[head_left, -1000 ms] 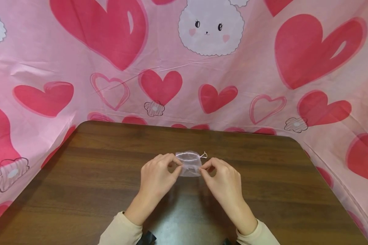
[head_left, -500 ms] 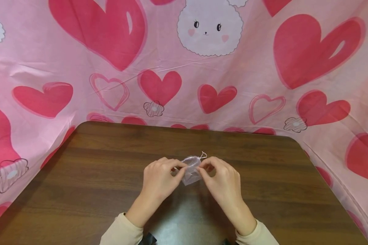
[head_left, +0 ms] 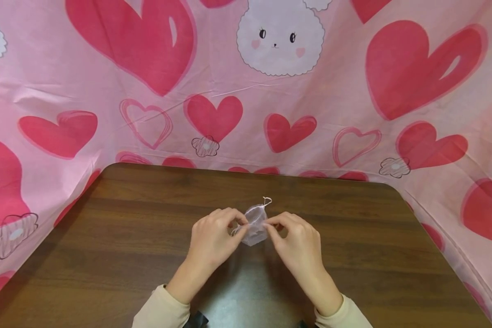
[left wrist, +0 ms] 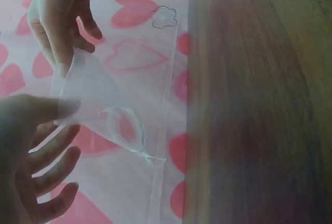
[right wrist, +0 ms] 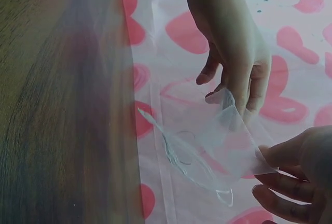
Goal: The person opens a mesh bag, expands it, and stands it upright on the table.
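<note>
A small sheer white drawstring pouch [head_left: 255, 226] hangs between both hands just above the middle of the dark wooden table [head_left: 106, 237]. My left hand [head_left: 240, 225] pinches its left edge with thumb and forefinger. My right hand [head_left: 270, 226] pinches the right edge the same way. A thin drawstring loop [head_left: 267, 200] sticks up from the pouch's far end. In the left wrist view the pouch [left wrist: 98, 107] stretches between the left thumb [left wrist: 46, 111] and the right hand [left wrist: 59, 22]. The right wrist view shows the pouch [right wrist: 212, 146] with its cord curled inside.
A pink cloth [head_left: 246, 114] printed with red hearts and a white bunny face hangs behind and around the table. The table's rounded far corners meet the cloth. Cream sleeves [head_left: 160, 312] show at the near edge.
The hands have drawn closer together, so the flat wide pouch is now bunched narrower and tipped up. The drawstring loop has risen toward the far side.
</note>
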### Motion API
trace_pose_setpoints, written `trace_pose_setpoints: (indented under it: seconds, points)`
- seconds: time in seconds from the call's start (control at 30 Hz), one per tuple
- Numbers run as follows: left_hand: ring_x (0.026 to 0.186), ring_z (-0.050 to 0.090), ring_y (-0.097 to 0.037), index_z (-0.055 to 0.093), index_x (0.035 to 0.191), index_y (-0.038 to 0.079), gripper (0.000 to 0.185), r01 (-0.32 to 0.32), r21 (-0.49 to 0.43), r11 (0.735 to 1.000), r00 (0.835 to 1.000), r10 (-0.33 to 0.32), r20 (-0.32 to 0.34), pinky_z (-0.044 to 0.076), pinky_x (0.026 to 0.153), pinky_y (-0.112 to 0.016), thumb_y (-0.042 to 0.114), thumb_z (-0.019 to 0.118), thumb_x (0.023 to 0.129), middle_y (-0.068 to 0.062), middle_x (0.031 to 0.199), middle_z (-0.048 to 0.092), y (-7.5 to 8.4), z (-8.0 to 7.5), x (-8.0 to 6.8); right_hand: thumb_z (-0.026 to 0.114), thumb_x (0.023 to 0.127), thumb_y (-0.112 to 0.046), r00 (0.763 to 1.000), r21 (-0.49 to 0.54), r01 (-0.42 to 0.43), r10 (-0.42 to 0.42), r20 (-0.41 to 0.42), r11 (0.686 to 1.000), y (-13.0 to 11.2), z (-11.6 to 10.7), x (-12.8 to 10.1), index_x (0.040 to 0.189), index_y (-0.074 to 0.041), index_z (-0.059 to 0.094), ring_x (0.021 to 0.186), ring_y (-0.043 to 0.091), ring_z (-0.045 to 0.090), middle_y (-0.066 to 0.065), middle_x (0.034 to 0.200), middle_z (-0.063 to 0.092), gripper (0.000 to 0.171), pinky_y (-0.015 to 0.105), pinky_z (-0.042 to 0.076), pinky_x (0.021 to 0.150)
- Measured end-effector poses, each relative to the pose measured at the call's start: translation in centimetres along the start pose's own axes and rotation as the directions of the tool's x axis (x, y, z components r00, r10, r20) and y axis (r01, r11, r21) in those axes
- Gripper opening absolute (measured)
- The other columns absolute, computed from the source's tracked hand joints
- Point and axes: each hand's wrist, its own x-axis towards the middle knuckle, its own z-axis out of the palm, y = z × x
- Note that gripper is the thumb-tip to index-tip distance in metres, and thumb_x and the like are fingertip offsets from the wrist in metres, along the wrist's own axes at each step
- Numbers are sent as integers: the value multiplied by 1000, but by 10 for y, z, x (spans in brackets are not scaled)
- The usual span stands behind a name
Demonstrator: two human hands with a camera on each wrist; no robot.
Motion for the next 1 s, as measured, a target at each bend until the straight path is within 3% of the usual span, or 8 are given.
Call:
trace_pose_setpoints:
  seconds: [0.17,0.33,0.67,0.8,1.0]
  points:
    - [60,52,-3,73,90,25,24,-50,-21,999,998,50,28,39,50,-24,31,88,72,13,70,60,1,2,0,89,70,-10,1000,6,-5,5,8,1000,0,0,-1,78,-20,76,60,5,59,-12,70,64,18,29,44,51]
    - [58,50,-1,78,85,27,10,-78,-3,997,997,78,-24,39,49,-24,28,84,77,16,66,60,2,1,0,89,71,-10,1000,17,-3,3,18,1000,-2,0,-1,78,-18,76,61,6,59,-11,70,65,18,28,45,52]
    - [55,52,-5,78,79,22,8,-6,-17,1000,988,3,-156,38,47,-27,20,84,75,8,62,61,-2,-1,1,89,73,-15,997,41,-29,25,79,999,-5,2,-1,93,-17,79,66,5,61,-12,75,67,22,28,45,52]
    - [56,51,-5,75,78,21,10,7,-27,1000,990,-10,-141,38,47,-26,18,84,75,10,64,61,-3,-2,2,86,74,-9,998,21,-18,17,54,1000,-4,2,-1,88,-16,79,67,5,62,-11,75,68,18,30,47,54]
    - [62,57,-3,72,84,24,16,1,-30,1000,998,-3,-55,43,52,-27,19,85,75,13,70,65,-1,-1,2,86,72,-6,1000,4,-19,19,6,1000,-2,1,0,81,-17,78,63,7,60,-9,71,66,16,29,45,52]
